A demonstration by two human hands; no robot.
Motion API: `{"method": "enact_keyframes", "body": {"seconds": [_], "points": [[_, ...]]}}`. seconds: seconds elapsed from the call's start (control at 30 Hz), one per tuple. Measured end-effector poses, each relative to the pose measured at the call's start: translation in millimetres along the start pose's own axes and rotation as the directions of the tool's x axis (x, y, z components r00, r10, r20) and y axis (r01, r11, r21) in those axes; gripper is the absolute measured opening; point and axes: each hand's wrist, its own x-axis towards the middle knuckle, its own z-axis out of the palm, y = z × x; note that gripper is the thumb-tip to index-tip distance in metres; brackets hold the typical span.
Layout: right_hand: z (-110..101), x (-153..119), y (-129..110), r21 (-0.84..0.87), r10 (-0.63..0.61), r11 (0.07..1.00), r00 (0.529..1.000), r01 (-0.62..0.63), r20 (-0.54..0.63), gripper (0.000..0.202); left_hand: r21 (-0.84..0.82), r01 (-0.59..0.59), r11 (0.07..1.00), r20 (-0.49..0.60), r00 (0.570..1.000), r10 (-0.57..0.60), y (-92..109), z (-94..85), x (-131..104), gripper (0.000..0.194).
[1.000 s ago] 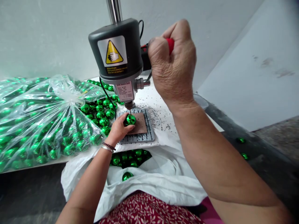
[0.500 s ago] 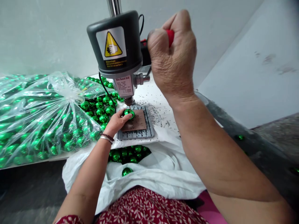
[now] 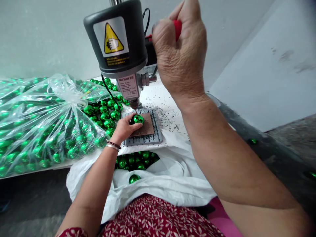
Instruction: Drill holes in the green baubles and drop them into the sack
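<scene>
My left hand (image 3: 123, 127) pinches a shiny green ball (image 3: 138, 119) between thumb and fingers. The ball rests on a brown board (image 3: 147, 125) that lies on the grey slotted base plate (image 3: 157, 133) of a small bench drill (image 3: 116, 39). Just above the ball is the thin drill bit (image 3: 135, 111); whether its tip touches the ball I cannot tell. High on the right, my right hand (image 3: 181, 56) is wrapped round the red-ended handle (image 3: 177, 29) beside the drill's black housing. Most of that handle is hidden by the hand.
Many green balls fill a tied clear plastic bag (image 3: 71, 95) on the left of the white table (image 3: 170, 102). A white sack (image 3: 170, 184) at my lap holds more, with one loose ball (image 3: 134, 179) on its fold. Dark shavings surround the base plate.
The drill housing and my right hand appear higher and slightly left in the picture. More of the green ball shows, now slightly right of the bit; my left hand keeps its grip.
</scene>
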Motion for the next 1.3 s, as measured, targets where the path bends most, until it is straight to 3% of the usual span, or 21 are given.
{"method": "enact_keyframes", "body": {"seconds": [0.1,0.3,0.57,0.83,1.1,1.3], "points": [[1,-1,2,-0.007,-0.021,1.000,1.000,0.021,-0.002,0.025,0.024,-0.045,0.999,0.008,0.999,0.044,0,3.5,-2,0.062],[0,-12,9,0.005,-0.081,0.997,0.995,0.082,-0.053,0.024,0.068,0.011,0.998,0.042,0.999,-0.014,-4,5.5,-1,0.072],[-11,-20,9,-0.102,-0.080,0.992,0.997,0.078,-0.017,0.021,0.083,-0.028,0.996,0.013,1.000,0.027,-2,7.0,-4,0.061],[-20,-47,16,-0.222,-0.196,0.955,0.980,0.195,0.014,0.011,0.091,-0.045,0.995,-0.008,0.999,0.046,-5,7.4,-5,0.061],[-15,-59,24,-0.290,-0.208,0.939,0.977,0.186,-0.048,0.005,0.248,-0.069,0.966,0.052,0.997,0.058,-5,8.4,-6,0.064],[-11,-71,34,-0.323,-0.244,0.926,0.963,0.197,-0.112,0.006,0.248,-0.083,0.965,0.053,0.996,0.072,-5,8.8,-7,0.060]]}}
